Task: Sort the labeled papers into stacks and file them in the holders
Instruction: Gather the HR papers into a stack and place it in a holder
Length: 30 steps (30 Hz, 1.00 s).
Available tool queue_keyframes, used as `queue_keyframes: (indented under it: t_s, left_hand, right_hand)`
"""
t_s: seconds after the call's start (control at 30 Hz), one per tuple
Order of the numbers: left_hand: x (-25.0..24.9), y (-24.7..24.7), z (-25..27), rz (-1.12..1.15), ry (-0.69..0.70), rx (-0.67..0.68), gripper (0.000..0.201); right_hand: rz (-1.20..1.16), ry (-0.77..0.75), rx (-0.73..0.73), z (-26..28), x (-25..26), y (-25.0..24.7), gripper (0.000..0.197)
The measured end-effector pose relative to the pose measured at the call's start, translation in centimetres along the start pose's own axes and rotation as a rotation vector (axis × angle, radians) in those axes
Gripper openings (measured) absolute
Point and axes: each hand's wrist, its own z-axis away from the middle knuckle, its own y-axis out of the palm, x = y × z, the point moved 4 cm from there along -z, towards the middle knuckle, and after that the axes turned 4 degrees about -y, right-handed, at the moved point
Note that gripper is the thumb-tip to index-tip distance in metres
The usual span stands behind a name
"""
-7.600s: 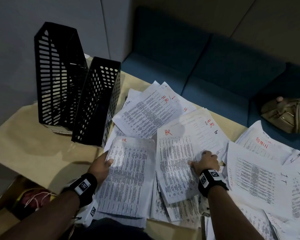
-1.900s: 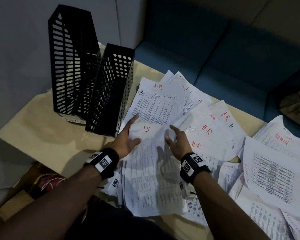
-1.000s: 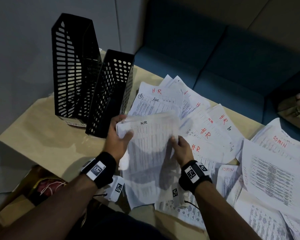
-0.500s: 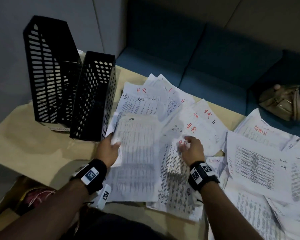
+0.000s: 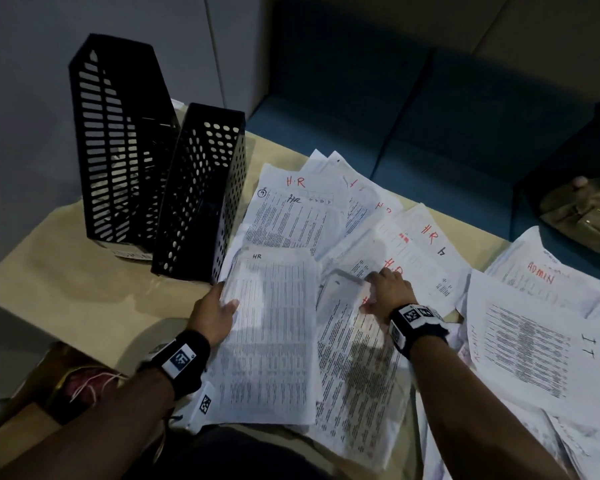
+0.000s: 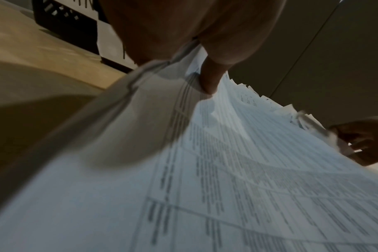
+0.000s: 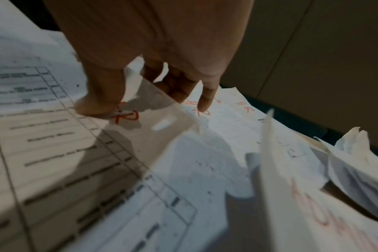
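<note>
Holding the thin, floppy HR stack point(image 5: 271, 327) by its near left edge, the left hand point(image 5: 213, 315) pinches it, while the right hand point(image 5: 388, 292) beside it curls around another bendy HR sheet's point(image 5: 354, 341) top corner.

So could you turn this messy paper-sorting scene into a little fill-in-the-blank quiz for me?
1. The left hand grips a stack whose top sheet is labelled ____.
2. The right hand pinches the corner of a sheet marked in ____ ink.
3. Two ____ holders stand left of the papers.
4. The sheet at far right reads ____.

Answers: HR; red; black; ADMIN
</note>
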Motion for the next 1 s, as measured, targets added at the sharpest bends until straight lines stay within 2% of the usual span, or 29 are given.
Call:
queue_keyframes:
  t_s: [0.03, 0.1, 0.13, 0.23, 0.3, 0.43, 0.57, 0.63, 0.67, 0.77, 0.8, 0.83, 0.87, 0.93, 1.0]
  left_hand:
    - [0.1, 0.0, 0.0, 0.011, -0.006, 0.002, 0.042]
    - [0.1, -0.2, 0.2, 0.033, -0.007, 0.008, 0.041]
    - [0.1, -0.3, 0.2, 0.04, -0.007, 0.01, 0.041]
    - [0.0, -0.9, 0.5, 0.03, -0.018, -0.013, 0.041]
    - [-0.2, -1.7, 0.9, 0.029, -0.005, -0.042, 0.039]
    - [-1.1, -2.9, 1.8, 0.023, 0.06, -0.087, 0.035]
    - [-3.2, -2.6, 2.2, 0.11, 0.09, -0.043, 0.029]
    - [-4.9, -2.0, 2.6, 0.142, 0.118, 0.023, 0.019]
    - [-5.8, -1.5, 2.7, 0.182, 0.135, 0.06, 0.015]
    - [-7.8, -0.2, 3.1, 0.174, 0.192, 0.117, 0.016]
    - [-7.8, 0.2, 2.9, 0.162, 0.169, 0.145, 0.021]
    - [-7.6, 0.5, 2.7, 0.179, 0.16, 0.195, 0.028]
    - [-7.1, 0.7, 2.4, 0.183, 0.159, 0.218, 0.03]
    - [-5.5, 0.8, 1.6, 0.195, 0.101, 0.23, 0.018]
    - [-4.5, 1.1, 1.5, 0.197, 0.077, 0.27, 0.015]
  right_hand:
    - [-0.01, -0.036, -0.031, -0.1, 0.2, -0.1, 0.046]
    - [-0.172, -0.075, -0.062, 0.1, 0.6, -0.6, 0.013]
    - [-0.267, -0.081, -0.046, 0.4, 0.7, -1.1, 0.009]
    - [-0.462, -0.113, 0.009, 2.2, 0.4, -4.4, 0.017]
    - [-0.501, -0.178, -0.021, 3.8, 0.1, -8.1, 0.025]
    - [-0.596, -0.225, -0.133, 6.9, -0.2, -15.1, 0.019]
    - [-0.678, -0.258, -0.19, 6.3, 0.9, -18.5, 0.014]
    - [-0.654, -0.268, -0.17, 5.2, 2.4, -18.5, 0.011]
    - [-0.649, -0.288, -0.157, 4.6, 3.5, -18.1, 0.016]
    - [-0.597, -0.359, -0.122, 2.7, 7.5, -15.4, 0.009]
    - [-0.511, -0.37, -0.147, 2.1, 8.7, -14.3, 0.01]
    - [-0.397, -0.37, -0.222, 1.6, 9.8, -13.3, 0.006]
    - [-0.338, -0.368, -0.287, 1.0, 10.5, -12.3, 0.01]
    - [-0.263, -0.391, -0.37, 1.0, 11.5, -10.9, 0.023]
    - [-0.275, -0.386, -0.355, 1.3, 12.2, -9.2, 0.026]
